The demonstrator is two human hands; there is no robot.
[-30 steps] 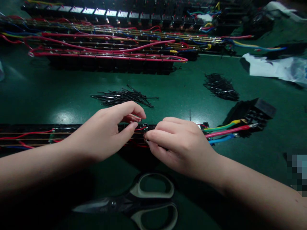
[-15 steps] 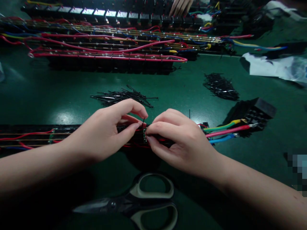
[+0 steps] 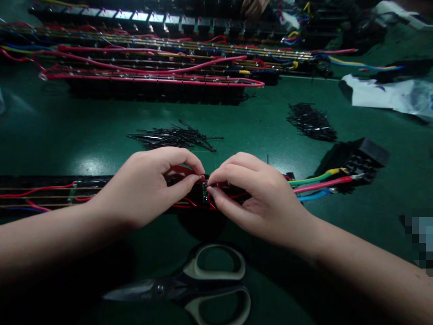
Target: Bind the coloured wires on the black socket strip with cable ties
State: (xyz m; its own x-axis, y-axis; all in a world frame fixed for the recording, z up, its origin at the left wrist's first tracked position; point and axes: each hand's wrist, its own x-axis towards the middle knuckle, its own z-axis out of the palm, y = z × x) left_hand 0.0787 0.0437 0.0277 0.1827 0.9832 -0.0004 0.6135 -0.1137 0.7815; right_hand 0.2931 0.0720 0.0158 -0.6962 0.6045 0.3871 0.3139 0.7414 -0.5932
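Observation:
A long black wired strip point(image 3: 43, 181) lies across the table, with red, brown and blue wires and small green circuit boards along it. My left hand point(image 3: 145, 187) is over its middle, thumb and index finger pinched on a thin black cable tie that is mostly hidden by the fingertips. Close beside it, my right hand point(image 3: 260, 198) pinches at the same spot, its fingertips at a small green board point(image 3: 204, 192). What shows of the tie there is only a dark bit.
Scissors point(image 3: 158, 290) lie in front of the strip. Behind it are two piles of black cable ties point(image 3: 169, 136), point(image 3: 311, 122). A black connector block point(image 3: 358, 158) with coloured leads is at right. Other wired assemblies point(image 3: 152, 67) and another person's hand point(image 3: 254, 8) are at the back.
My left thumb and index finger have closed together and come down over the tie's upright end. My right fingertips have shifted very slightly. The other person's hand has moved and blurred.

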